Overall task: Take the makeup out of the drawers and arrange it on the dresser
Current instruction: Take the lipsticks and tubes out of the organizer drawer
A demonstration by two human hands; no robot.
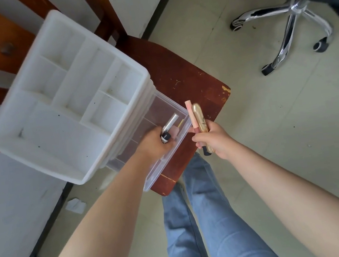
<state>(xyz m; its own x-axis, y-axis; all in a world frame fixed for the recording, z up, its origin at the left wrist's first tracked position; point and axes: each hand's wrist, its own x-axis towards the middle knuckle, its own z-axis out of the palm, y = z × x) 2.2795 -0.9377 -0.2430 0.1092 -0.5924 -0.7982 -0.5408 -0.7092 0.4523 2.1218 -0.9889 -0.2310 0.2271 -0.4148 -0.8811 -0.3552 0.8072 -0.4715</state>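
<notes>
The left hand [155, 143] reaches into the pulled-out clear plastic drawer [169, 115] of a white makeup organizer [64, 103] and grasps a silver tube with a black cap [169, 127], the capped end against the fingers and the silver end pointing away from the wrist, up over the drawer. Just beyond that hand's fingertips, inside the same drawer, lie a thin yellowish stick [180, 123] and something pale pink [174, 133] that is too blurred to name.

The right hand [213, 138] hangs just to the right of the drawer's outer corner, fingers curled round two items held upright side by side: a pink lip-gloss tube [191, 114] on the side nearer the left hand and a gold mascara-like tube [199, 118] next to it. Their tops stick out above the fist, and a dark end shows below it.

The organizer's divided top tray sits up and to the left of the left hand, its compartments bare white plastic. The organizer stands on a reddish-brown wooden chair [190, 82], whose seat shows past both hands. Below the hands are the person's legs in blue jeans [202, 221]. Well off beyond the right hand stands the chrome base of an office chair [291, 11] on the pale floor.
</notes>
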